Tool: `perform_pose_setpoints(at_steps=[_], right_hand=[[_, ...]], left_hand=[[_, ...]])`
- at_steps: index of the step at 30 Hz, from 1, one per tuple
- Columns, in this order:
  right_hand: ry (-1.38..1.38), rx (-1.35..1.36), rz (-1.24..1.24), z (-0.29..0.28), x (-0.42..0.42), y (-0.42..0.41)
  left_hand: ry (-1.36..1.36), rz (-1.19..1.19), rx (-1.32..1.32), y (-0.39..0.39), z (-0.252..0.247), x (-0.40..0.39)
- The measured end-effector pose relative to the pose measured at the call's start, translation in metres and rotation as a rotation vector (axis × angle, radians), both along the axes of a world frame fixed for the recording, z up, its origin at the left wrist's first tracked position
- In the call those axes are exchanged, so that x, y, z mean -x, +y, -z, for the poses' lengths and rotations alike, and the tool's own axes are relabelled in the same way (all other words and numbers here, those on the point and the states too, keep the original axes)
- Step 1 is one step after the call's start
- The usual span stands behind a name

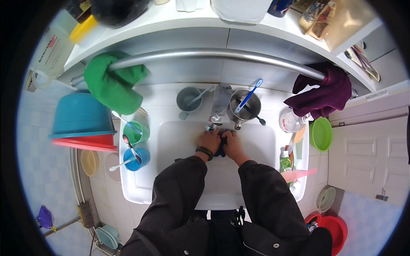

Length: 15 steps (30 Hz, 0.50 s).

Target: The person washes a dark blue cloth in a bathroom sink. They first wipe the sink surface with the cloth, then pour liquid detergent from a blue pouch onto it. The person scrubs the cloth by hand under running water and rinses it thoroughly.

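Both hands are together in the white washbasin (176,144), just below the faucet (221,104). My left hand (209,142), with a dark bangle on its wrist, grips one side of a dark wet-looking cloth (220,150). From the other side my right hand (233,145) holds the same bunched cloth, fingers curled over it. Part of the cloth is hidden under the fingers. Behind the basin, a grey cup (189,100) with a toothbrush stands left of the faucet. To the right is a steel mug (235,96) holding a blue toothbrush (249,96) and a dark one.
Green (141,131) and blue cups (142,159) with toothbrushes line the left rim. A pump bottle (290,122), green tube (285,163) and pink comb-like item (298,174) crowd the right. A metal rail (205,53) carries green (112,83) and maroon towels (333,89).
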State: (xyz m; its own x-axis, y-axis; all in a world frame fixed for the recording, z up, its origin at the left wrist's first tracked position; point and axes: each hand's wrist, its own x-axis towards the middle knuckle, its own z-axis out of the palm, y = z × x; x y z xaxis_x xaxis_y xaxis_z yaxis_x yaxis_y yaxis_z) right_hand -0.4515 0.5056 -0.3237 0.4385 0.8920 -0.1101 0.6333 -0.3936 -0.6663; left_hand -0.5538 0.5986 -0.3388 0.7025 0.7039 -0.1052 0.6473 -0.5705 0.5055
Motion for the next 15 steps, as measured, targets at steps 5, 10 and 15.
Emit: perform_pose_setpoints(at_steps=[5, 10, 15], right_hand=[[0.142, -0.063, -0.202, -0.045, -0.013, -0.044], [-0.01, 0.104, -0.125, -0.046, 0.006, -0.057], [-0.334, 0.256, -0.084, 0.011, 0.041, -0.034]], left_hand=[[-0.368, 0.232, 0.215, 0.016, -0.041, 0.052], [-0.162, -0.058, -0.105, -0.023, -0.036, 0.044], [0.188, 0.03, -0.212, -0.046, 0.008, 0.023]])
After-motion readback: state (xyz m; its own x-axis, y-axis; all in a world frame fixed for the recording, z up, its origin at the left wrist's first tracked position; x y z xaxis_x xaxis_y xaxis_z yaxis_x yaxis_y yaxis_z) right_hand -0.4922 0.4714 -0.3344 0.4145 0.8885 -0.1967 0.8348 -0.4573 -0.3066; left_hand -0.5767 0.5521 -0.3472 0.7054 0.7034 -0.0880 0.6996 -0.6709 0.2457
